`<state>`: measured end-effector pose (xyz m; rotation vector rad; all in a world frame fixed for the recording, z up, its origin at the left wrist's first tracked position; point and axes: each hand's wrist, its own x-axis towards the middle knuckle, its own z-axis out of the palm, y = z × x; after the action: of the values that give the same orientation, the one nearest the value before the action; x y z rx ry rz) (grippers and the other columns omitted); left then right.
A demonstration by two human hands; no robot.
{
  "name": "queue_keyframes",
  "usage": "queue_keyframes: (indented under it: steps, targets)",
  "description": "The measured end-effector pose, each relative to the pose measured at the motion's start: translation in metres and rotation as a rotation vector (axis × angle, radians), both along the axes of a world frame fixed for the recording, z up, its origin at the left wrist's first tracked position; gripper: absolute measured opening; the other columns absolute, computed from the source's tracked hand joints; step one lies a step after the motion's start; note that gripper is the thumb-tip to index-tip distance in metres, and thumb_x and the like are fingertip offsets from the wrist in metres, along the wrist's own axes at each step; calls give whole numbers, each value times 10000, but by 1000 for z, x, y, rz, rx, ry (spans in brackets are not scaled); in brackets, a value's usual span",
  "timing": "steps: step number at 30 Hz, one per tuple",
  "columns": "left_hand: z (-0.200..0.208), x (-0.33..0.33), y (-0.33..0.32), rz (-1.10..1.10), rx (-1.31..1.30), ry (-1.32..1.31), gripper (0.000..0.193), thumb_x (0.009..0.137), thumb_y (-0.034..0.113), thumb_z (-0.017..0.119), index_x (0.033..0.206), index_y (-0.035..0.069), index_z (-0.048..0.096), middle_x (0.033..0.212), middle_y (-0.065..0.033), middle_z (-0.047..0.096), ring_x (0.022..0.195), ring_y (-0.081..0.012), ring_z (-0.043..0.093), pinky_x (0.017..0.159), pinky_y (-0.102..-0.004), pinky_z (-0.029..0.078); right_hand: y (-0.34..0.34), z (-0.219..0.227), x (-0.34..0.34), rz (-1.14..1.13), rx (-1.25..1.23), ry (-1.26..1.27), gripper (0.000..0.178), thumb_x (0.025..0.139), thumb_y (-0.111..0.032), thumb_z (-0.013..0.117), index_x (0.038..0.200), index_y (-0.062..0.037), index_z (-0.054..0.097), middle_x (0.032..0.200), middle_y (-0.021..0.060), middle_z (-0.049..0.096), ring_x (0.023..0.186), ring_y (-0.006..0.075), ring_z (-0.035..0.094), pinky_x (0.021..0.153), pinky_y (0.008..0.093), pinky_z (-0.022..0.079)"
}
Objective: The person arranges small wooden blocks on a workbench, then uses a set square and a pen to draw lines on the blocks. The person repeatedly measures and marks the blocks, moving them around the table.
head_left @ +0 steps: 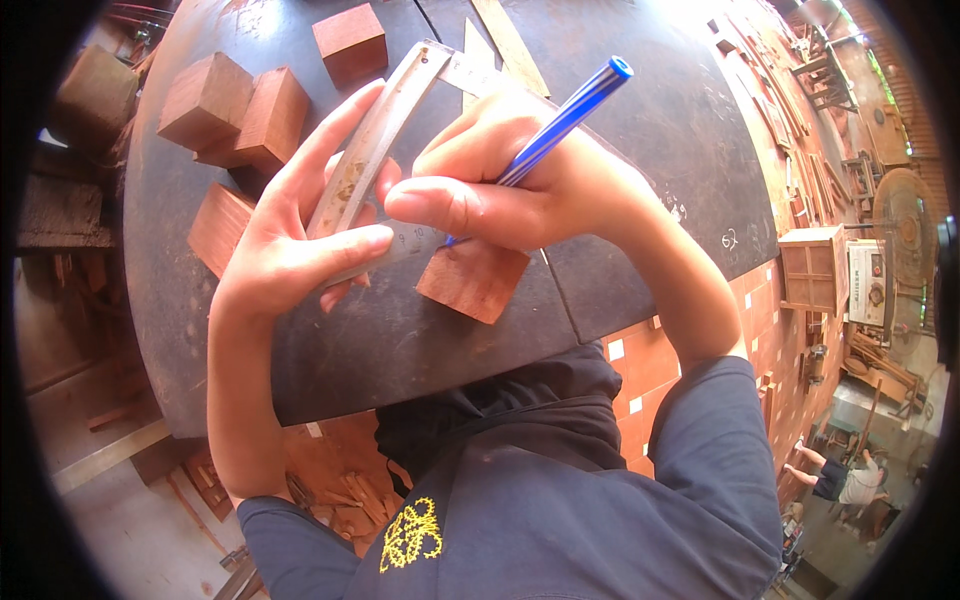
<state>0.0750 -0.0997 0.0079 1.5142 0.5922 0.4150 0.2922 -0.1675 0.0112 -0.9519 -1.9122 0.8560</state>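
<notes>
My left hand (290, 225) grips a worn metal try square (365, 150), its thumb along one side and fingers around the other. A pale edge with ruler marks (405, 243) shows under that thumb and reaches toward a reddish wooden block (474, 280). My right hand (500, 170) is closed around a blue pen (570, 118) that slants down to the left. The pen's tip shows at the block's upper left edge, beside the ruler marks; whether it touches the wood I cannot tell. My right hand hides part of the square and the block's far side.
On the dark table (640, 250) more wooden blocks stand to the left, among them a single block (350, 45) farther back and a stacked pair (206, 100). Thin wood strips (510, 50) lie beyond my right hand. Another person (855, 485) is far off at the right.
</notes>
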Motion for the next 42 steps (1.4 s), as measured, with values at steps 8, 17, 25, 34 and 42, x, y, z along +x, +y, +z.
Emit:
queue_keyframes:
  steps: [8,17,25,34,42]
  targets:
    - [7,3,-2,34,44,41,1025,747,197,774,1608,41,239,1101,-109,660,622,-40,586,496,-164,477,-2,9,2,-94,-95,-15,455,1008,-325,646,677,-13,676,542,77,562,501,186,535,511,336,425]
    - [0,2,2,25,32,33,1011,727,214,784,1590,40,288,1166,-100,592,660,-40,605,499,-159,489,1,12,9,-80,-79,143,416,1018,-325,641,775,-5,750,667,94,671,649,192,654,599,321,508]
    - [6,6,0,206,-50,-123,890,817,138,660,1598,43,246,1085,-70,509,527,-23,545,357,-135,421,5,21,25,-404,714,203,330,971,-280,709,795,0,712,650,67,653,576,114,606,525,244,460]
    - [-14,3,5,382,82,-217,827,857,153,625,1592,44,261,1144,-57,543,631,-3,586,444,-126,510,-22,34,48,-764,578,-113,375,998,-303,684,779,1,673,606,23,606,552,66,556,500,228,426]
    - [-13,2,3,395,142,-234,783,907,87,617,1602,81,258,1162,-54,541,714,-29,587,468,-159,509,-67,57,-10,-413,134,-677,545,759,-510,823,916,-54,570,729,111,597,636,322,630,593,387,499]
